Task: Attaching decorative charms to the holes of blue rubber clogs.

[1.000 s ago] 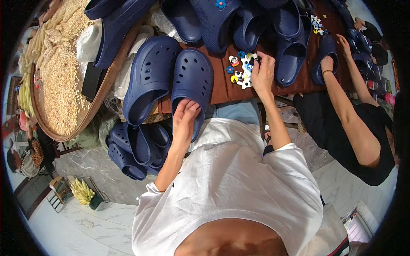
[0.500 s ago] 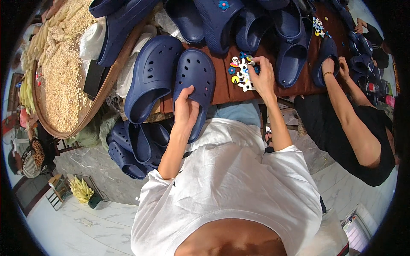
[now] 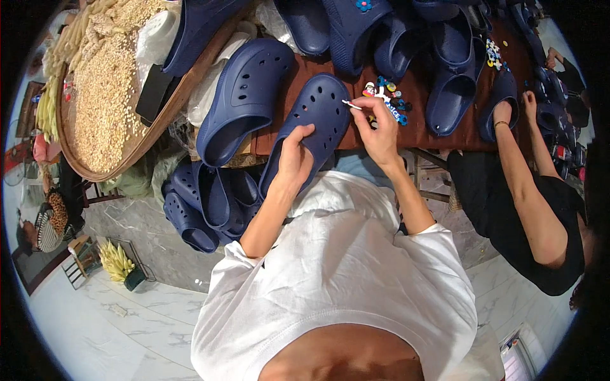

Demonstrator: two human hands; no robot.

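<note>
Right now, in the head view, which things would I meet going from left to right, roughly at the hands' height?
Pale grains, unheld blue clog, held blue clog, small colourful charms, another unheld blue clog, co-worker's blue clog.

from my remote seat i see a navy blue clog point(image 3: 326, 114) held at a slant, its rounded toe pointing up and to the right, its foot opening lower down toward the left. round holes dot its smooth upper, which faces me. a small, thin white charm point(image 3: 351, 105) is pinched right by the toe's right edge; i can't tell whether they touch.
</note>
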